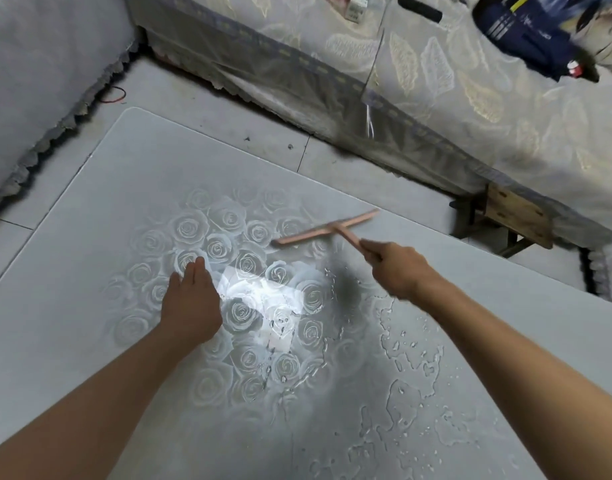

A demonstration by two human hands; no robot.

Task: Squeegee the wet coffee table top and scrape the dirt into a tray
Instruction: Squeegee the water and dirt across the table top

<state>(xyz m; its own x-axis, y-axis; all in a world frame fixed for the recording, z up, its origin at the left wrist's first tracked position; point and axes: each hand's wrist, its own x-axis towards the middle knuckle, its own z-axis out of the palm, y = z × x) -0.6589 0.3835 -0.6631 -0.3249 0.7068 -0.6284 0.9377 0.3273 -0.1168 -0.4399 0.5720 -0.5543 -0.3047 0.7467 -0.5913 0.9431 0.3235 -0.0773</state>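
L hand (pixel 190 306) flat on wet tabletop (pixel 89 341) | R hand (pixel 398 268) grips squeegee (pixel 325 230)

Open wet tabletop (pixel 89 209) all round the right hand (pixel 398 268) and its squeegee (pixel 327 228); left hand (pixel 192 303) flat well to the left; sofa (pixel 470 109) beyond.

Dim, diffuse light. Rectangular glare patch (pixel 259 289) at the centre of the coffee table top (pixel 75 323), soft shadow (pixel 346 289) just beside it. Frame corners blur.
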